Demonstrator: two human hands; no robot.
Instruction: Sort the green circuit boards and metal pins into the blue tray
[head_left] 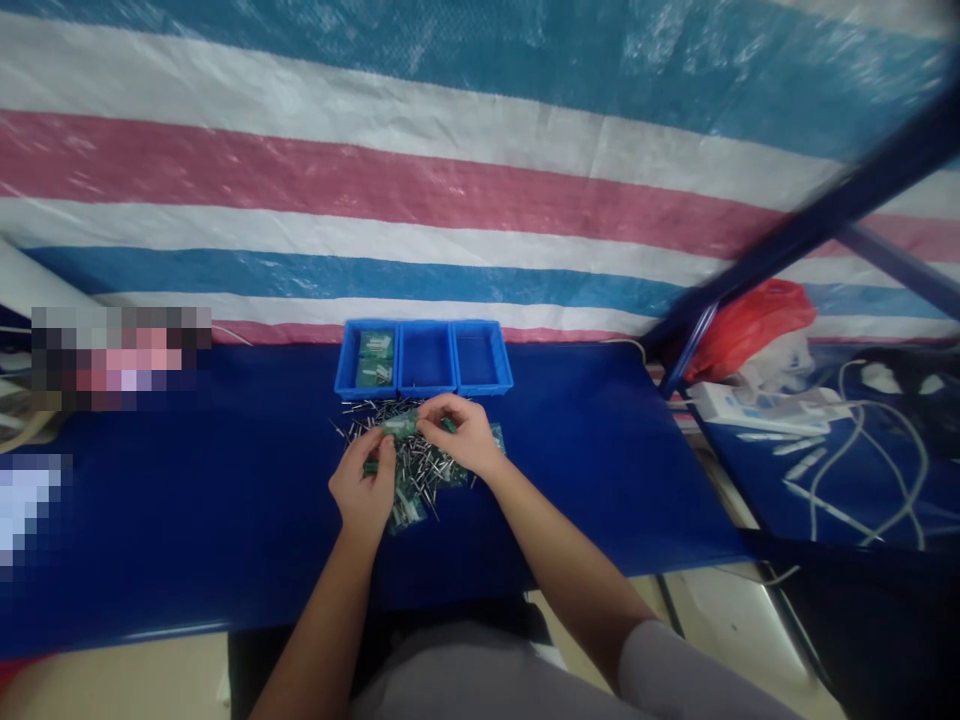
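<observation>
My left hand (366, 475) and my right hand (459, 430) pinch a small green-and-clear packet (401, 424) between them, one at each end. The packet hangs over a loose pile of thin dark and silver metal pieces (427, 485), whose exact kind I cannot make out. More green packets (407, 508) lie among and under the pieces, at the near side and the right of the pile. Both hands are closed at the fingertips. Just behind the pile stand three blue bins (481, 388) side by side; the left one contains flat green packets (376, 346).
The blue tabletop (225, 480) runs left and right of the pile. At right, beyond a dark blue frame post (690, 345), are a red plastic bag (757, 325), a white power strip (765, 408) and looped white cables (911, 480). A striped sheet (450, 190) hangs behind.
</observation>
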